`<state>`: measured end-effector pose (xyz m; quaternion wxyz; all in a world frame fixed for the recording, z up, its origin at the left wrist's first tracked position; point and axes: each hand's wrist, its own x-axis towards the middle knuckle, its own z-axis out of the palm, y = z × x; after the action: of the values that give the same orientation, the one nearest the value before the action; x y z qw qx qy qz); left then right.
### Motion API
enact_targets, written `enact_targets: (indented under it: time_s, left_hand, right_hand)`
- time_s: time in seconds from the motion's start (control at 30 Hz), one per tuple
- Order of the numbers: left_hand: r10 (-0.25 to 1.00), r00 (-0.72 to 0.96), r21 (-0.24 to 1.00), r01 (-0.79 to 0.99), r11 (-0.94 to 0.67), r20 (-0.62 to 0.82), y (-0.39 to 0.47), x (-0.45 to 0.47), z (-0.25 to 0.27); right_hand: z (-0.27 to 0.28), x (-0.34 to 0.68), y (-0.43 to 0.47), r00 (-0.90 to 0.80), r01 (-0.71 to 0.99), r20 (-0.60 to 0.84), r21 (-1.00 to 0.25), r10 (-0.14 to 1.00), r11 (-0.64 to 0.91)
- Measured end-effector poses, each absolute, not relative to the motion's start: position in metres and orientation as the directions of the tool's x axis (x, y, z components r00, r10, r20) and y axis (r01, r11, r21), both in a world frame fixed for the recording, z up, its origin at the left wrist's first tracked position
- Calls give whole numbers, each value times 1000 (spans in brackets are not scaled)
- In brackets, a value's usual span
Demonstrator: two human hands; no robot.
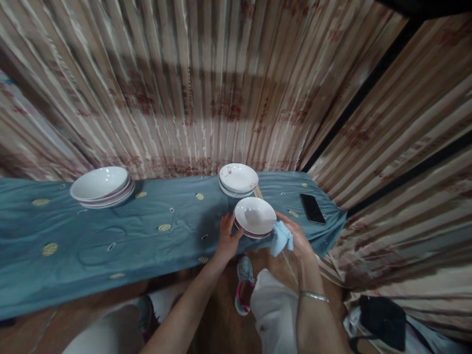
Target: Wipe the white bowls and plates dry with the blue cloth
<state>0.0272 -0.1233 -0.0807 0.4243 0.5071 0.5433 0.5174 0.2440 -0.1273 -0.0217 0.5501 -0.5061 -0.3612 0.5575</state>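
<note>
A small stack of white bowls (255,215), with a reddish band showing under the top rim, is at the table's front edge between my hands. My left hand (229,236) grips its left side, thumb near the front rim. On the other side, my right hand (298,237) holds a crumpled light blue cloth (281,238), and its fingers reach to the bowls' right rim. Just behind stands a stack of white plates (239,178) with a floral pattern. Some of my right fingers are hidden by the cloth and the bowls.
A blue-green patterned cloth covers the long table (184,246). Far left stands a stack of larger white bowls (101,184). A black phone (312,208) lies at the right end. Pleated curtains (206,88) hang behind, and a dark bag (383,319) is at lower right.
</note>
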Motion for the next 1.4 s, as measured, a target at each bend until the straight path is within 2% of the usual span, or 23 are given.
enact_targets:
  time_s: [0.3, 0.47, 0.63, 0.73, 0.87, 0.93, 1.03, 1.13, 1.2, 1.4]
  left_hand:
    - [994, -105, 996, 93, -5, 14, -125, 25, -74]
    - [993, -120, 995, 98, 24, -12, -127, 14, -66]
    - [981, -189, 997, 75, -19, 33, -138, -29, -59]
    - [966, -257, 998, 58, -20, 34, -147, -66, -55]
    - [935, -352, 999, -27, 33, -40, -155, -114, -55]
    - [910, -407, 993, -113, 42, -85, -156, -133, -57]
    - [871, -468, 964, -264, 23, -149, -157, -156, -57]
    - [843, -494, 908, -419, -19, -210, -159, -172, -51]
    - [834, -510, 884, -464, -63, -209, -160, -182, -44]
    - [769, -578, 854, -514, -83, -274, -167, -210, -29]
  right_hand:
    - [-22, 250, -128, 131, -153, -165, -978, 978, -145]
    - [-12, 261, -132, 178, -209, -144, -972, 974, -106]
    - [9, 237, -141, -11, -334, -38, -942, 999, -39]
    - [18, 190, -148, -178, -321, 9, -946, 984, -49]
    - [20, 105, -151, -397, -169, -144, -959, 907, -226]
    - [18, 61, -147, -497, -91, -184, -961, 848, -262]
    - [13, -1, -130, -578, -7, -124, -988, 807, -156]
    - [9, -60, -102, -542, 150, -73, -989, 837, 11]
    - [9, -97, -79, -464, 393, -67, -909, 883, 138]
    - [20, -188, -22, -414, 567, -28, -790, 910, 235]
